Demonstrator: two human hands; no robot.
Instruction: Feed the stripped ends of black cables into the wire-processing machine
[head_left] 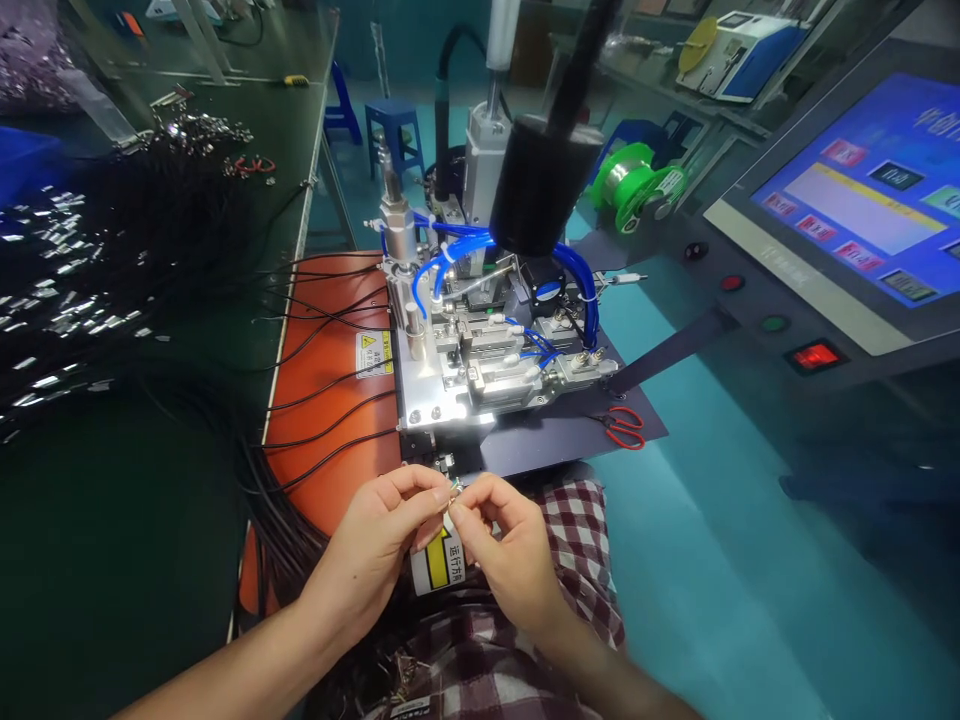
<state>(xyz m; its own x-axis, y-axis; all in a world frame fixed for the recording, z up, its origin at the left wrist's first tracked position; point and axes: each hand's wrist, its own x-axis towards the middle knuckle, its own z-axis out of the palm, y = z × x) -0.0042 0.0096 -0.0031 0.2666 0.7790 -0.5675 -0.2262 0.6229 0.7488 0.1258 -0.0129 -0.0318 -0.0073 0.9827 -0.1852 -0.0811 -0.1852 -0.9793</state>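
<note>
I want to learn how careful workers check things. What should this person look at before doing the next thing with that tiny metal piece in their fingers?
1. Small metal part pinched by both hands: ok, the left hand and right hand meet on it.
2. Part seated properly on its wire: cannot tell, too small to see.
3. Hands away from the machine fixture: ok, they are below its front edge.
4. Black cables lying untangled across the orange mat: ok, they run side by side.
5. Red scissors out of the way: ok, lying to the right.
6. Touchscreen on: ok, lit blue.
</note>
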